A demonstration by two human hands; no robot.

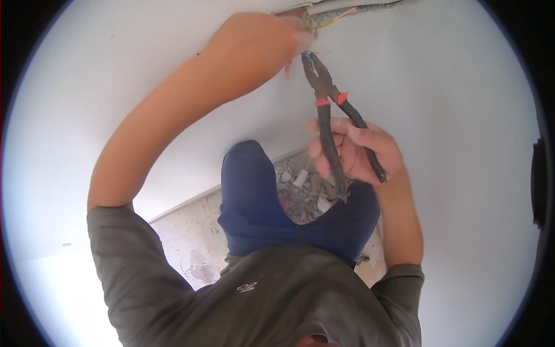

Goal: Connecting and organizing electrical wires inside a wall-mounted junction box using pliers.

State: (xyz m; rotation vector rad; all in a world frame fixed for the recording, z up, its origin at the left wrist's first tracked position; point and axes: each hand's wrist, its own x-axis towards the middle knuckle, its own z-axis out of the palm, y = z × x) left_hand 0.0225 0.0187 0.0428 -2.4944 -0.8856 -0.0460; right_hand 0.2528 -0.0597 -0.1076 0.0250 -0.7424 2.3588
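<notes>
1. The left hand (263,43) is at the top of the view, just left of the wires (329,23).
2. The pipe (341,6) runs along the wall (457,87), above the wires.
3. The pliers (327,91) point up, tips just below the left hand, 2 handles down in the right hand (361,150).
4. The right hand is above the right leg (352,228).
5. The rubble (300,179) lies between the 2 legs, on the floor (199,231).
6. The left leg (248,182) is left of the rubble.
</notes>
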